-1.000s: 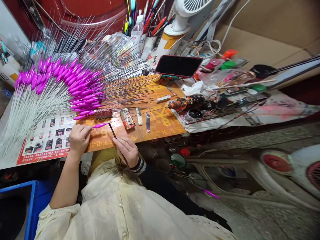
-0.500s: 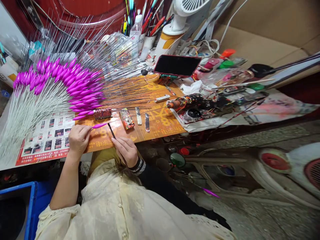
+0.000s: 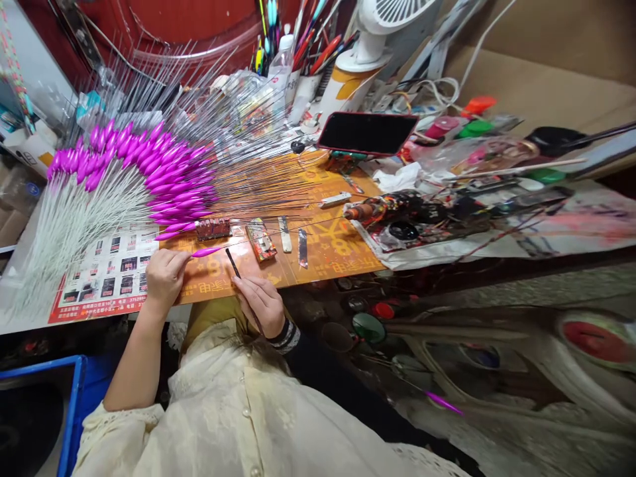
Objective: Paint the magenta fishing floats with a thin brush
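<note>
My left hand point(image 3: 165, 275) pinches a purple fishing float point(image 3: 207, 252) near its left end, with its thin stem pointing right. In my right hand point(image 3: 263, 303) is a thin dark paintbrush point(image 3: 233, 264), its tip up and just right of the float's body, with a small gap between them. A dense bunch of similar purple floats point(image 3: 183, 192) lies to the left and behind, their pale stems fanned toward the left and dark stems toward the right. Close behind the held float sits a small dark red paint-stained block point(image 3: 213, 229).
A paint-smeared box point(image 3: 261, 240) and two flat strips lie right of my hands. Farther back are a phone point(image 3: 368, 133), a bottle point(image 3: 282, 63) and a white fan point(image 3: 372, 40). Paint-stained tools point(image 3: 382, 207) rest at the table's right. A blue crate point(image 3: 79, 397) stands below left.
The whole view has shifted, so things sit farther right. The brush tip, close against the float's right end before, is now slightly apart from it. Both hands keep their holds.
</note>
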